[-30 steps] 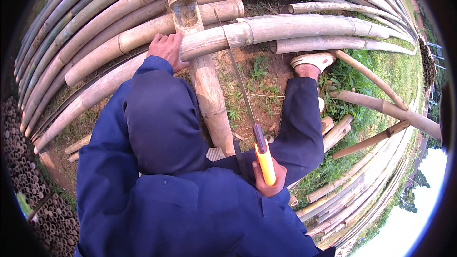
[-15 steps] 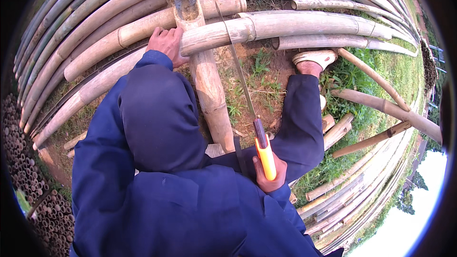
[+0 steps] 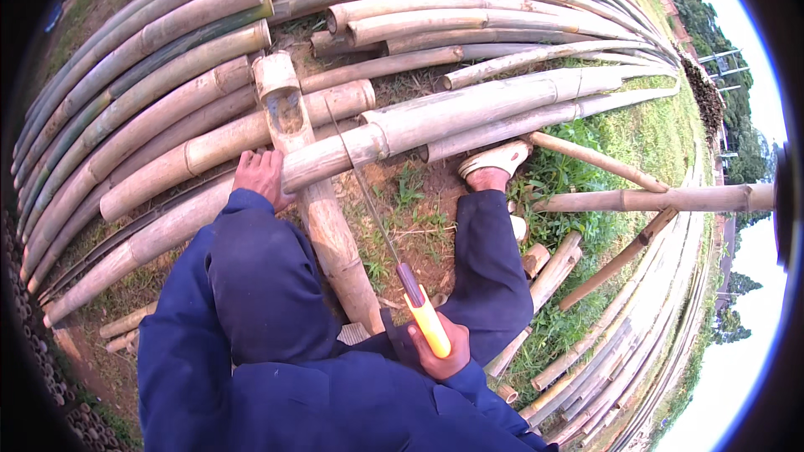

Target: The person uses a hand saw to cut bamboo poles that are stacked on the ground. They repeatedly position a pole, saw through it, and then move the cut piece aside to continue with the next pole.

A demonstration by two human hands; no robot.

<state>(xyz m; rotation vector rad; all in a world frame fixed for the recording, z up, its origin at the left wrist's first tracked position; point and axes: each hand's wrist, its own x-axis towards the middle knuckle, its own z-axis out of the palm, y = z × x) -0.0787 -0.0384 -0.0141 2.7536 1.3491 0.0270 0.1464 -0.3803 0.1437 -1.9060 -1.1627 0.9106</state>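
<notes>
My right hand [image 3: 442, 355] is closed round the yellow-orange handle of a handsaw [image 3: 374, 211]. The saw's long thin blade slants away to the far left and lies across a thick pale bamboo pole [image 3: 456, 124]. To the left of the blade, my left hand [image 3: 260, 177] grips this pole from above, fingers over its far side. Whether the blade has cut into the bamboo is too small to tell. Under the pole runs a bamboo support [image 3: 328, 230], pointing away from me, with a hollowed notch near its far end.
Many long bamboo poles [image 3: 142, 113] lie side by side on the far and left ground. My left knee [image 3: 268, 285] is bent near the support; my right foot in a pale shoe [image 3: 494, 159] touches grass by the pole. Propped poles [image 3: 653, 199] stand at right.
The head view has shifted, so more of the far poles show and my hands appear lower and further left. Both grips are the same, and the blade still crosses the pole.
</notes>
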